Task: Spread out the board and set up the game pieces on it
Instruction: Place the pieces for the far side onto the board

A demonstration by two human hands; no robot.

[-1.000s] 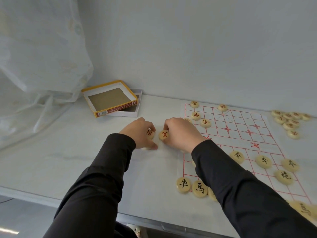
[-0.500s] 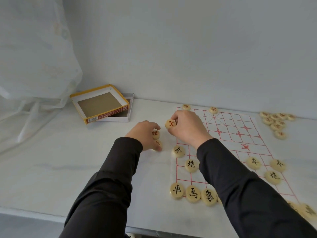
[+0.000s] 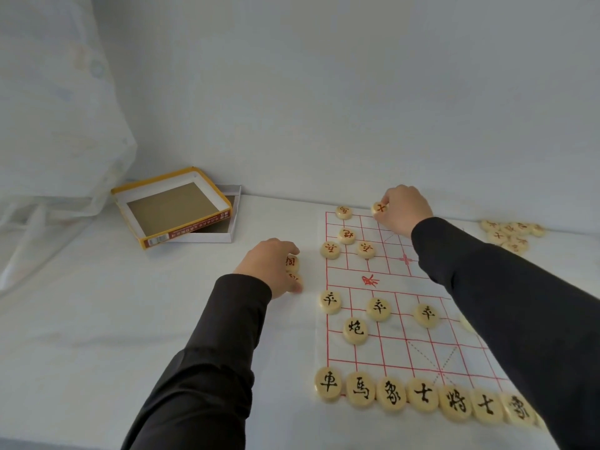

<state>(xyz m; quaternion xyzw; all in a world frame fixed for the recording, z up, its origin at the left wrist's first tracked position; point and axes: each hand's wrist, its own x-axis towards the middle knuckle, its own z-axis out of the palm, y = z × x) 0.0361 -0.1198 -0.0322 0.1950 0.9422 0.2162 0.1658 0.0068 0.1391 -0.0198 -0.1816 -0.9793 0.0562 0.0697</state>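
Risks:
- The board (image 3: 406, 339) looks like a thin sheet lying loose on the worktop (image 3: 97, 319), right of centre in the frame. The right forearm reaches across it from the lower right. A low sleeve could likely drag the sheet or knock the black soldiers (image 3: 378, 309) out of line. One piece is already half hidden under that sleeve.
- The red piece (image 3: 380, 208) is being taken to the far rank. Released early or at a tilt, it may roll or land off its crossing, close to the red corner piece (image 3: 344, 212).
- The left hand (image 3: 269, 266) carries two spare pieces (image 3: 291, 262) at once, and one may slip.
- The black back row (image 3: 422, 396) along the bottom of the frame sits packed edge to edge, so a nudge would probably spread down it.

Hand pose:
- Right hand (image 3: 406, 207): upper centre-right, at the board's far edge, knuckles up, fingers curled, pinching the red piece. Cannot tell whether the piece touches the board yet.
- Left hand: just left of the board's edge, low on the worktop, fingers curled round its two pieces, one above the other.
- Hands are well apart.

Unplaced pieces (image 3: 509, 233) lie heaped at the upper right, off the board.
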